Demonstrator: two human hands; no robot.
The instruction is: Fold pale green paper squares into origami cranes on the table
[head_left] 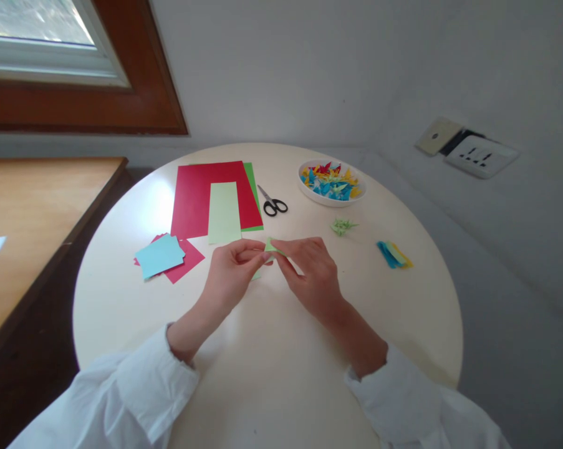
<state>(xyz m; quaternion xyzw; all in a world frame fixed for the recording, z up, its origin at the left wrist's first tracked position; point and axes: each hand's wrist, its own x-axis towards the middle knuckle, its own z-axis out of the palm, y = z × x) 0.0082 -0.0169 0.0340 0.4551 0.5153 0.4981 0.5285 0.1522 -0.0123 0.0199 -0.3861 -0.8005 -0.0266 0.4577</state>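
Between my fingertips, above the middle of the round table, is a small folded piece of light green paper (272, 248). My left hand (234, 265) pinches it from the left side. My right hand (312, 269) has its thumb and index finger closed on the right side of the same piece. Under my left fingers a bit of pale green paper (256, 275) shows on the table, mostly hidden. Just beyond my left hand, a light green paper strip (224, 212) lies on a large red sheet (194, 196).
Black-handled scissors (274, 204) lie right of the sheets. A white dish (330, 201) holds many colourful folded papers. Nearby are a light green folded cluster (343, 226) and blue and yellow strips (393, 254). Blue squares (160, 254) and pink squares (187, 262) lie left.
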